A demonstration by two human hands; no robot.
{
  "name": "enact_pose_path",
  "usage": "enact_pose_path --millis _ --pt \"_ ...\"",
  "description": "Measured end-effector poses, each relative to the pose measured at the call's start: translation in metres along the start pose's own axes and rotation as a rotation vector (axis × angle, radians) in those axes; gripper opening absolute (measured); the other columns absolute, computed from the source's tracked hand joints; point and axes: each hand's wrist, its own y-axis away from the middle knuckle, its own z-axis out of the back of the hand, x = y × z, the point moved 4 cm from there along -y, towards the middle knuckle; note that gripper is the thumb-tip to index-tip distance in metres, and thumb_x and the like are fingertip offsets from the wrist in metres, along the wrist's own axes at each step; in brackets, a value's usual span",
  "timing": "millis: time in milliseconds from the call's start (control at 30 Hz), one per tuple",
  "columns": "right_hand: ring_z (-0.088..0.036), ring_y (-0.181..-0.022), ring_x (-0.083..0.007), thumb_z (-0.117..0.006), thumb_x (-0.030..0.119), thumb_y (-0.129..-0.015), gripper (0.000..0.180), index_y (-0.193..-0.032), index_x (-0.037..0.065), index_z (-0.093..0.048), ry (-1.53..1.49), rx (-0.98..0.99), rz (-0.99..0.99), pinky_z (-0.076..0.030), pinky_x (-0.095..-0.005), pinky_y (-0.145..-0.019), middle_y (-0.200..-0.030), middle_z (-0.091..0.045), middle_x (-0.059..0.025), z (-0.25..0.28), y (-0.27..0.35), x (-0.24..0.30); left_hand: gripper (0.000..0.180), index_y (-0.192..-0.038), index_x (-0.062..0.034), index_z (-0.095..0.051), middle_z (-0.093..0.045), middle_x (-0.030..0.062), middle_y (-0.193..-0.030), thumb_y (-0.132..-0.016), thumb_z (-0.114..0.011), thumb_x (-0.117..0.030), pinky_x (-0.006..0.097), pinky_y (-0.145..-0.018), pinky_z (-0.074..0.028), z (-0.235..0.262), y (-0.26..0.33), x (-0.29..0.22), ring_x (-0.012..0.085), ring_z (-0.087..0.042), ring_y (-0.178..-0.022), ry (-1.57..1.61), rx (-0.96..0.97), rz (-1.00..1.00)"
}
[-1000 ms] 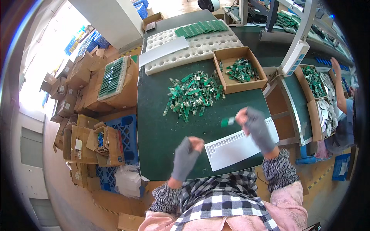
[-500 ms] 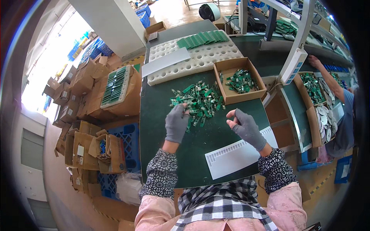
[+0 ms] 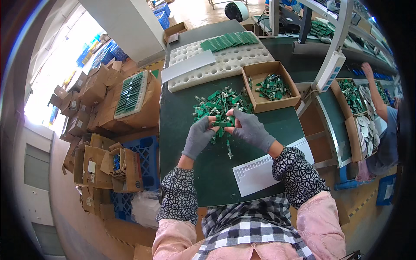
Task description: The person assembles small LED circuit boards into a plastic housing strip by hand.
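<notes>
My left hand (image 3: 199, 138) and my right hand (image 3: 252, 129), both in grey fingertip-less gloves, meet over the near edge of a pile of small green circuit boards (image 3: 223, 100). Between their fingertips they pinch a small green circuit board (image 3: 222, 124), one end in each hand. The fingers partly cover it, and the pile behind blurs its outline. A single loose board (image 3: 229, 149) lies just nearer to me. Close to my right forearm is a white slotted sheet (image 3: 255, 181), flat on the green table, partly covered by my sleeve.
A cardboard box (image 3: 273, 105) of similar boards stands right of the pile. Behind lies a white foam tray (image 3: 190, 82) with green panels (image 3: 229, 42) and a white strip (image 3: 188, 66). A metal post (image 3: 333, 56) rises at right, with a co-worker's arm (image 3: 376, 93) beyond.
My right hand has moved left to meet my left hand, which shifted slightly right and nearer. Both now grip one board. A loose board now shows nearer to me, apart from the pile.
</notes>
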Motion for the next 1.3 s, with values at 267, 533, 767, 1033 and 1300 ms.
enact_pose_path --millis 267,533,767,1033,1300 --pt "-0.057 -0.060 -0.0106 -0.067 0.021 -0.093 0.018 -0.093 0.003 -0.066 -0.410 -0.022 -0.261 -0.046 -0.0280 -0.058 -0.065 -0.059 -0.0040 -0.008 0.010 -0.036 0.035 -0.123 0.0029 -0.058 -0.067 0.0075 -0.108 -0.090 -0.069 -0.004 0.024 -0.083 -0.051 -0.002 0.015 -0.006 0.0106 -0.063 -0.098 -0.159 -0.344 -0.081" --pt "-0.048 -0.060 -0.0024 -0.061 0.017 -0.099 0.015 -0.102 0.004 -0.067 -1.038 -0.240 -0.453 -0.040 -0.0191 -0.054 -0.071 -0.057 0.0038 -0.043 0.064 -0.012 0.020 -0.111 0.0018 -0.064 -0.065 0.0008 -0.096 -0.097 -0.064 -0.013 0.020 -0.077 -0.047 -0.086 0.079 -0.022 0.0054 -0.058 -0.085 0.527 -0.247 0.201" --pt "-0.047 -0.062 -0.0010 -0.062 0.018 -0.099 0.017 -0.105 0.003 -0.067 -1.104 -0.450 -0.539 -0.038 -0.0187 -0.055 -0.074 -0.057 0.0050 -0.045 0.098 0.014 0.014 -0.107 0.0020 -0.064 -0.067 0.0043 -0.097 -0.099 -0.057 -0.007 0.023 -0.080 -0.048 -0.103 0.112 -0.026 0.0079 -0.060 -0.087 0.681 -0.446 0.131" --pt "-0.056 -0.068 -0.0082 -0.065 0.021 -0.095 0.017 -0.102 0.005 -0.066 -0.455 0.220 -0.289 -0.045 -0.0241 -0.063 -0.073 -0.060 -0.0032 0.003 0.118 -0.012 0.008 -0.097 -0.0020 -0.059 -0.066 0.0150 -0.116 -0.092 -0.059 -0.008 0.032 -0.078 -0.053 -0.102 0.192 -0.055 0.0240 -0.066 -0.101 -0.279 0.180 -0.107" --pt "-0.063 -0.064 -0.0285 -0.068 0.014 -0.079 0.006 -0.082 0.014 -0.062 0.319 0.432 0.343 -0.049 -0.0404 -0.068 -0.068 -0.062 -0.0056 -0.042 0.121 -0.005 0.012 -0.099 -0.0038 -0.055 -0.059 0.0098 -0.134 -0.089 -0.060 -0.010 0.033 -0.072 -0.055 -0.144 0.220 -0.025 0.0224 -0.063 -0.113 -0.623 0.199 -0.184"
